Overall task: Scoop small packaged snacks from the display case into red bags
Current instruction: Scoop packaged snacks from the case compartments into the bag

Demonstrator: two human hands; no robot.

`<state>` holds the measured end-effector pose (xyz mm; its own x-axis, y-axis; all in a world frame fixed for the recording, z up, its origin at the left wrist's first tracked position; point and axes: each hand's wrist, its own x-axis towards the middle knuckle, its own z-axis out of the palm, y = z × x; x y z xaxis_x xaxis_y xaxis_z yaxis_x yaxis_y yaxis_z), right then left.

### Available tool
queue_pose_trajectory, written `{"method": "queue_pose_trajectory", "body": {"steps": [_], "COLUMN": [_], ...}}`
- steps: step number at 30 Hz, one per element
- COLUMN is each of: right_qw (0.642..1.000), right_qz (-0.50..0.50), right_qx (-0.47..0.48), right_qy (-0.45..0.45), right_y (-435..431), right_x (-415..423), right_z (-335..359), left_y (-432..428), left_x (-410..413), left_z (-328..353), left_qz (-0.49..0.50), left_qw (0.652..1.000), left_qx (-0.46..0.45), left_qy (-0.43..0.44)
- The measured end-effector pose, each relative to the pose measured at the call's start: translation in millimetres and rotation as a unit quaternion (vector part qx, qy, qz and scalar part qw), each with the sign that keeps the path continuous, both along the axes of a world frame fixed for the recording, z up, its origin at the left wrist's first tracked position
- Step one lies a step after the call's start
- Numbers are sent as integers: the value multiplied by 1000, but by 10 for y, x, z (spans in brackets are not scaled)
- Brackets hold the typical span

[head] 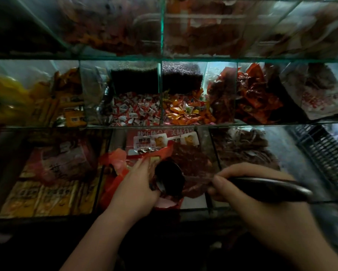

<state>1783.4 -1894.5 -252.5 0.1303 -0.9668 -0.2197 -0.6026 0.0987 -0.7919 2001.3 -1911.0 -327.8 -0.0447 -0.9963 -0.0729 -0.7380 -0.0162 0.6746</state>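
a dim view down into a glass display case (161,90) split into compartments of wrapped snacks. in the middle compartment along the near edge, the left hand (134,184) pinches the rim of a red bag (113,159), fingers closed on the plastic, holding its mouth open toward the right. the right hand (262,194) grips the dark handle of a scoop (170,178), fingers wrapped around it. the scoop's long axis runs left to right, its bowl touching the bag's mouth just beside the left fingers. dark reddish snack packets (191,163) lie just behind and right of the bowl. whether the bowl carries packets is hard to tell; the bag's lower part is hidden behind the left hand.
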Motion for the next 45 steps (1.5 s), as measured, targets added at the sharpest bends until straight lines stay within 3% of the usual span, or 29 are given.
{"method": "queue_pose_trajectory", "body": {"steps": [2,3,6,8,12,17,24,26,29,32,36,42,45], "right_qw": [988,982,975,964,993,999,997,994,974,949,886,838,831], "right_qz": [-2,21,133,151,30,-39,-81,-107,-169,-220,-322,-355,-359], "right_qx": [-156,-183,-126,-117,-90,-27,-3,1,44,97,113,123,114], "right_qy": [15,32,127,182,75,-9,6,-25,-146,-204,-314,-397,-409], "right_y": [96,65,-219,-378,-434,-355,-294,-283,-238,-201,-150,-19,55], "right_x": [105,146,286,319,237,217,403,371,271,223,122,-129,-234], "right_z": [8,-97,-444,-636,-751,-667,-778,-736,-649,-644,-658,-624,-581], "left_y": [17,23,35,85,185,211,232,237,236,224,250,271,266], "left_x": [-36,-52,-43,-10,27,38,10,15,23,25,14,50,33], "left_z": [-56,-79,-93,-88,-125,-159,-100,-98,-94,-87,-59,-64,-66], "left_qz": [-6,-10,-18,-20,-15,-7,-10,-7,-6,-1,0,14,12], "left_qw": [1000,1000,999,998,999,999,998,997,997,997,994,993,995], "left_qx": [13,20,39,55,48,41,47,43,34,45,67,78,65], "left_qy": [2,-1,5,21,18,33,48,57,71,67,89,92,69]}}
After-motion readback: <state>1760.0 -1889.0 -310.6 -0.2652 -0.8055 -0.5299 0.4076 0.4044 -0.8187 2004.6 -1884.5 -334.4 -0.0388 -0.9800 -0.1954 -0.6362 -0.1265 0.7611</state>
